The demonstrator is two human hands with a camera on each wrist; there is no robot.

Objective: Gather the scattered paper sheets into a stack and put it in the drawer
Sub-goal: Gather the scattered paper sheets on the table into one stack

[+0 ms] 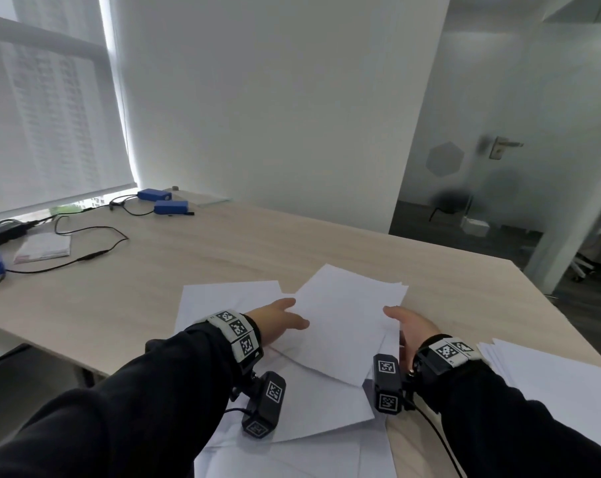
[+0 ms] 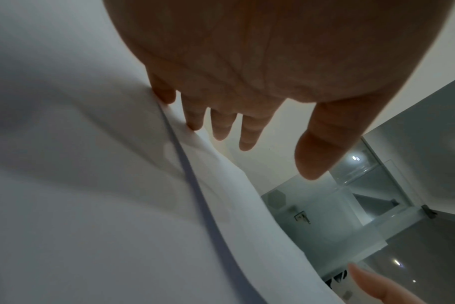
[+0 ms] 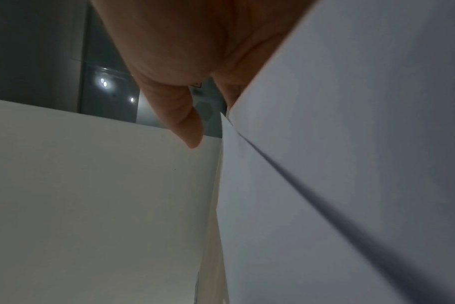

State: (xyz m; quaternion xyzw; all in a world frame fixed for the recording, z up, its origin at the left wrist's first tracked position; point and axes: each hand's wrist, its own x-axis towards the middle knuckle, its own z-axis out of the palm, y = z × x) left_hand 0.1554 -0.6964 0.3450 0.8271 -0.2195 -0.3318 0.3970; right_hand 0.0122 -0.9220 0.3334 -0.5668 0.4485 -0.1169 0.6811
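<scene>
A small sheaf of white sheets (image 1: 347, 322) is tilted up off the wooden table (image 1: 223, 246), held between my two hands. My left hand (image 1: 282, 317) lies against its left edge; in the left wrist view the fingers (image 2: 221, 127) are straight, the outer ones touch the paper edge (image 2: 185, 164), and the thumb stands apart. My right hand (image 1: 407, 324) is at the sheaf's right edge. Its thumb (image 3: 187, 123) is straight and off the paper (image 3: 351, 164), which hides its fingers. More loose sheets (image 1: 309, 426) lie underneath. No drawer is in view.
One sheet (image 1: 223, 298) lies flat to the left, and a fanned pile of sheets (image 1: 551, 377) sits at the table's right corner. Blue boxes (image 1: 169, 205), black cables (image 1: 85, 258) and a booklet (image 1: 44, 248) lie at the far left. A glass door (image 1: 499, 150) stands beyond the table.
</scene>
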